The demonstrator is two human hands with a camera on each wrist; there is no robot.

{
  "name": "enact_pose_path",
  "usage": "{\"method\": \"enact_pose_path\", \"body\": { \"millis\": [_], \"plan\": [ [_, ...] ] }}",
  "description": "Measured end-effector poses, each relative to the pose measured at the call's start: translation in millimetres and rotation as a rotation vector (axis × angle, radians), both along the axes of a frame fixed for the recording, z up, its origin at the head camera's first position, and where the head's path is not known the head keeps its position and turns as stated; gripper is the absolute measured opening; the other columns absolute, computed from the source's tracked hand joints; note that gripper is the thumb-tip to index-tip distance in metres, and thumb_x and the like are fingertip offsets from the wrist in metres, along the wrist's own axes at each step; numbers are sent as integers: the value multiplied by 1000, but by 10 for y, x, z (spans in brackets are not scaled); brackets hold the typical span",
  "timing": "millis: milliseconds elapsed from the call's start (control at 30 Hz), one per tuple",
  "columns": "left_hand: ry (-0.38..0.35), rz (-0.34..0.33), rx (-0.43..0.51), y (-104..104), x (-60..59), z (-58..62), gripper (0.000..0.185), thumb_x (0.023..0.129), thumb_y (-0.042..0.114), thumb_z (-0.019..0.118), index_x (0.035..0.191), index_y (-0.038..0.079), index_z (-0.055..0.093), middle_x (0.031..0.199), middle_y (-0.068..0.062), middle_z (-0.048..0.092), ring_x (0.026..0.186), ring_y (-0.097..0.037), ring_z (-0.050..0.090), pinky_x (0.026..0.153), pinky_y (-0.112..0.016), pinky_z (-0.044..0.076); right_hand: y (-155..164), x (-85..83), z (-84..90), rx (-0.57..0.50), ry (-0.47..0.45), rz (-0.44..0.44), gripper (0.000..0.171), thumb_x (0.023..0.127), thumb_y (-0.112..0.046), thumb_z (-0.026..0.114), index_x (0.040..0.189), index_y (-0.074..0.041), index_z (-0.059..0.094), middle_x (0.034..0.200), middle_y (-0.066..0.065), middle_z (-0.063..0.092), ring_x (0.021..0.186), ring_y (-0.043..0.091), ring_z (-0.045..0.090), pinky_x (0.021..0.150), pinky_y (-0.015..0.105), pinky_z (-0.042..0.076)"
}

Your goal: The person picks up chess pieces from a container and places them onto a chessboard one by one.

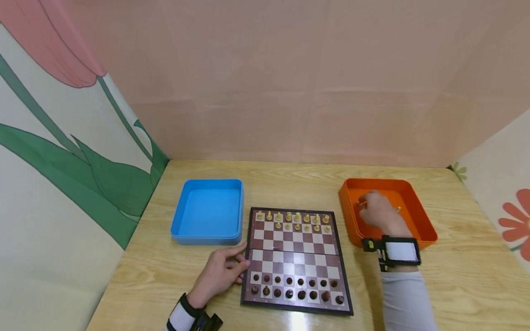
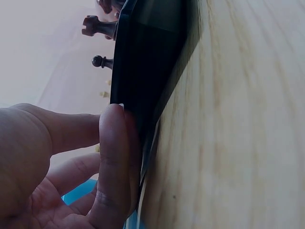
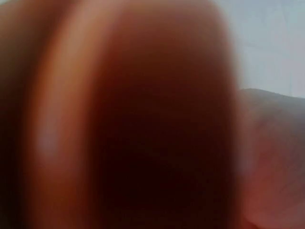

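My left hand lies at the left edge of a magnetic-looking chessboard, its fingertips touching the black side rim. In the left wrist view, the fingers press along that rim. My right hand reaches down into the orange box; its thumb and fingers pinch a small pale chess piece, mostly hidden. Another pale chess piece lies in the box beside the hand. The right wrist view is dark and blurred.
Pale pieces fill the far row, with several pale pawns before them from the third square rightward. Two rows of dark pieces stand at the near side. A blue box stands at the back left of the wooden table.
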State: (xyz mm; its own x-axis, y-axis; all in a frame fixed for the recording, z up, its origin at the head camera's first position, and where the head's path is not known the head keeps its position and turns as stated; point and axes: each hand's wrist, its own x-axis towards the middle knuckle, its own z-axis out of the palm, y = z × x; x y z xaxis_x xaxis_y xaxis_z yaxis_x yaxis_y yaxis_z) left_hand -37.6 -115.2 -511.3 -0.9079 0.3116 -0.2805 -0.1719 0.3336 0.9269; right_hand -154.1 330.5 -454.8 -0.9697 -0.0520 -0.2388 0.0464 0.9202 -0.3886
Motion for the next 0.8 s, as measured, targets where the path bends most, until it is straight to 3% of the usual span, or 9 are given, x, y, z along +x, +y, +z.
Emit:
{"method": "enact_pose_path", "body": {
  "millis": [267,500,800],
  "plan": [
    [1,-2,-5,-2,-8,3,58,101,12,75,154,3,54,100,-6,73,71,-17,73,60,-30,67,26,-30,-48,-20,1,-26,46,95,3,55,137,20,55,134,41,56,104,43,62,83,52,63],
    [7,-1,-7,-4,-11,-6,57,101,12,75,154,4,55,100,-6,72,71,-17,73,60,-30,67,41,-34,-111,-25,32,-116,36,100,-1,63,132,15,64,129,39,65,97,41,68,84,60,65],
    [16,0,-6,0,-12,6,57,101,12,75,154,4,55,101,-6,72,70,-17,73,60,-30,67,65,-17,-152,-19,110,-183,22,97,-1,67,115,8,75,115,33,72,83,35,67,63,43,63]
  ]
}}
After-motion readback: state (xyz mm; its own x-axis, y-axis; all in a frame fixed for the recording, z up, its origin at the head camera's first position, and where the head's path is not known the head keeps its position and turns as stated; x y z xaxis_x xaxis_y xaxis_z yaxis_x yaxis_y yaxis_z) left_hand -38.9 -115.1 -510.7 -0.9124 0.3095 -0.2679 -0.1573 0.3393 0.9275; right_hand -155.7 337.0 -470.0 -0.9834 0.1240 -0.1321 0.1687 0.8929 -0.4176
